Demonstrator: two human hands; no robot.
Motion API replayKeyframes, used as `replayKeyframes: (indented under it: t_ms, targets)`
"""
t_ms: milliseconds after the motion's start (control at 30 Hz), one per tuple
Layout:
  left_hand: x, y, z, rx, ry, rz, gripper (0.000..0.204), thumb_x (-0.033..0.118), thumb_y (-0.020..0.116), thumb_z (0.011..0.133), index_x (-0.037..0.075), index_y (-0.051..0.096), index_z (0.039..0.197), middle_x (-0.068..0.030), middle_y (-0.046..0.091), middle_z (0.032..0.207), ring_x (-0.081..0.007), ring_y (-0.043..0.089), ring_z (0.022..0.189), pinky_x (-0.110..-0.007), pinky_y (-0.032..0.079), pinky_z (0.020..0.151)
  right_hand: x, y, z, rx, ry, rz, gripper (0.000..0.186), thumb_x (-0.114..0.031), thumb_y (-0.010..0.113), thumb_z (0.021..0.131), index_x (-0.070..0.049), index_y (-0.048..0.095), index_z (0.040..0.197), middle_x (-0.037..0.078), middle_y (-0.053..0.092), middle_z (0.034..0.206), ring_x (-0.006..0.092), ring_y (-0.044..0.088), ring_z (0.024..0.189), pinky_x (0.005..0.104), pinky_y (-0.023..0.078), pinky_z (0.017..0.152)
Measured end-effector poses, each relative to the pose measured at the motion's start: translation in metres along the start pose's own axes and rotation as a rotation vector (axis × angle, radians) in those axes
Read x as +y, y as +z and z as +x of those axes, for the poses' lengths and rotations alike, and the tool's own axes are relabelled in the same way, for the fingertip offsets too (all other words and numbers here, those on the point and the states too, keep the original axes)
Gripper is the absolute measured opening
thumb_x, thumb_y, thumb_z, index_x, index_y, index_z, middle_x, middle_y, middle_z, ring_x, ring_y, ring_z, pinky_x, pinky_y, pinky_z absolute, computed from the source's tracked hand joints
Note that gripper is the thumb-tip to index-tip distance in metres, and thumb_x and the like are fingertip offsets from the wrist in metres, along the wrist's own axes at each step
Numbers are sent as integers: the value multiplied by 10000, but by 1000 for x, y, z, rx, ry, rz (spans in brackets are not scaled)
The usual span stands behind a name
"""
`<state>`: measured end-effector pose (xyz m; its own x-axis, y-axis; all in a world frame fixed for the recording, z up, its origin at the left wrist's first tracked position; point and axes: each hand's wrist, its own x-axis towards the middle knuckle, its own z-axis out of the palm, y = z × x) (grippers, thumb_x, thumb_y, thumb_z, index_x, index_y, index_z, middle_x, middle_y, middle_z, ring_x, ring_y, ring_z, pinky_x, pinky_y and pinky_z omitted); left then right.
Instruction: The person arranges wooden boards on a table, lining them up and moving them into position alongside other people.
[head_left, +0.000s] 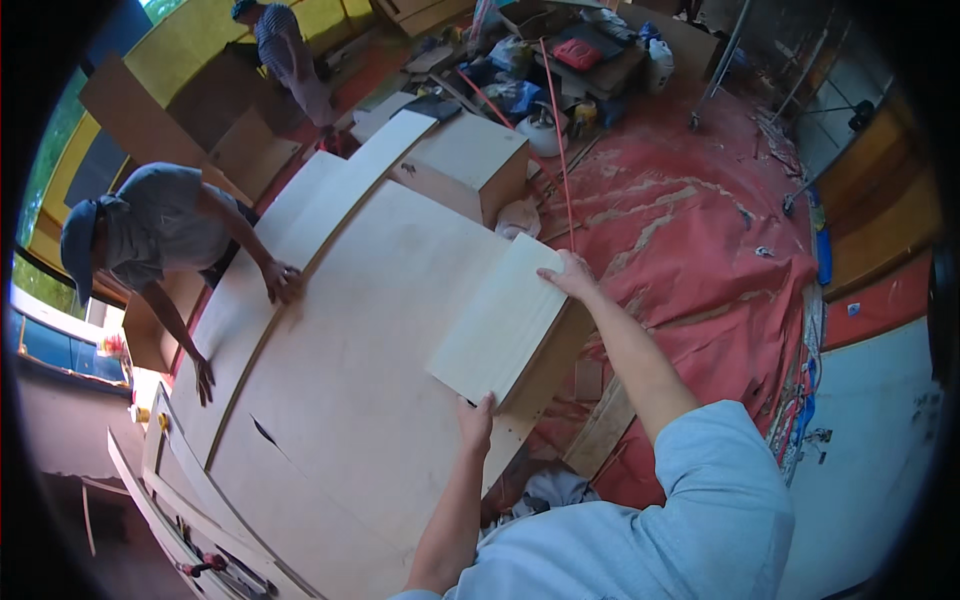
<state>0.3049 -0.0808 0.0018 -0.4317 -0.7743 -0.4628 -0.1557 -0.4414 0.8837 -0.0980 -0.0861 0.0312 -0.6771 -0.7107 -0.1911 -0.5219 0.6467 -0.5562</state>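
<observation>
A pale rectangular wooden board [500, 318] lies at the right edge of a large plywood sheet [345, 370]. My left hand [476, 415] grips its near end, thumb on top and fingers beneath. At the far right corner, my right hand [568, 275] is closed round the edge, with the thumb on the upper face. The fingers under the board are hidden. To the left, a long narrow wooden strip [345, 212] runs along the sheet, and a co-worker's hand [281, 280] rests on it. The co-worker's other hand is on the panel farther left.
A wooden box [465, 165] stands beyond the sheet. Red sheeting [690, 250] covers the floor to the right, with thin red poles [556, 130] near it. Bags and tools are heaped at the back [515, 55]. Curved strips with clamps [205, 565] lie lower left. Another person stands far left.
</observation>
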Motion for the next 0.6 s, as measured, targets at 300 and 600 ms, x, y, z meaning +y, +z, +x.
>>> replayKeyframes:
  t_ms: [300, 600]
  targets:
    - [-17, 2, 3, 74, 35, 143, 419, 173, 718, 970, -80, 571, 1270, -213, 699, 1222, -309, 672, 1121, -420, 499, 1006, -3, -5, -3, 4, 12, 25, 824, -622, 801, 831, -50, 573, 1379, 240, 618, 1402, 407, 565, 1349, 504, 460, 1126]
    - [9, -15, -32, -25, -202, 234, 419, 248, 711, 986, -42, 600, 1267, -163, 715, 1190, -233, 690, 1085, -347, 543, 882, -1, -2, 0, 34, 12, -7, 781, -645, 809, 815, -70, 629, 1311, 220, 673, 1342, 394, 622, 1288, 492, 498, 1074]
